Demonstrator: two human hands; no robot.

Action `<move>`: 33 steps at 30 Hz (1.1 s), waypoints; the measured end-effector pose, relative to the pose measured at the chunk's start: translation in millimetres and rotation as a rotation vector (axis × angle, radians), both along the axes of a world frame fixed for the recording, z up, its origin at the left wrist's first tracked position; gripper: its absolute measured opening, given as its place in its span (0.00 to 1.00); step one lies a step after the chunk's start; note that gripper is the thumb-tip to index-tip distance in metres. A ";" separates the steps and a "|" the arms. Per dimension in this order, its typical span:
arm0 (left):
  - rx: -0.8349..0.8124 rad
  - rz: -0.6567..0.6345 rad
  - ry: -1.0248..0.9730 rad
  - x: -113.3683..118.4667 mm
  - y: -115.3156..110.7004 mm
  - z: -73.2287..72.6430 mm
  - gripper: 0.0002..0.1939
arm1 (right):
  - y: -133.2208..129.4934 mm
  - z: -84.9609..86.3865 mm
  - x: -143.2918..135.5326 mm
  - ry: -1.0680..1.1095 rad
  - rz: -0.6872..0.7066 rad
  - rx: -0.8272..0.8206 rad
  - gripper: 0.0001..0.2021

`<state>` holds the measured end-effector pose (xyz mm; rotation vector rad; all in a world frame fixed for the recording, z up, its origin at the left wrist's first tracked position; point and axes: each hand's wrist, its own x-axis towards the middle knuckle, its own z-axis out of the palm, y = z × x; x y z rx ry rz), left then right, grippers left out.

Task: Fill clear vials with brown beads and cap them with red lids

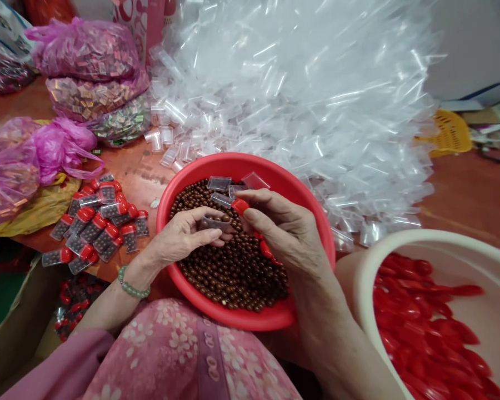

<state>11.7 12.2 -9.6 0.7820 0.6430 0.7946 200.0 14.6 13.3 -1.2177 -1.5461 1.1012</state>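
Observation:
My left hand (183,238) is closed around a small clear plastic container (215,224), which lies sideways with a few brown balls at its mouth. Between the thumb and forefinger of my right hand (289,228) is a red cap (240,206), close to the container but apart from it. More red pieces (266,251) show under that palm. Both hands are above a red basin (316,222) of chocolate-brown balls (233,280). Several clear containers (219,184) lie on the balls at the far side.
A large heap of clear containers (291,83) rises behind the basin. Filled, red-capped containers (94,225) are piled at left, above an open box (29,305) holding more. Pink bags (87,50) stand back left. A cream tub (383,247) of red caps (425,311) stands at right.

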 end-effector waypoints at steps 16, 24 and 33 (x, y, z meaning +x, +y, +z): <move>0.024 -0.070 0.021 1.1 2.3 0.7 0.16 | 6.0 12.0 1.9 -0.212 0.126 0.274 0.04; -0.001 -0.039 0.063 1.7 3.0 0.7 0.13 | -1.5 31.9 24.8 -0.463 0.187 0.320 0.07; -0.072 -0.115 -0.106 -2.8 5.9 -5.3 0.22 | 6.7 19.5 2.9 -0.151 -0.062 0.134 0.05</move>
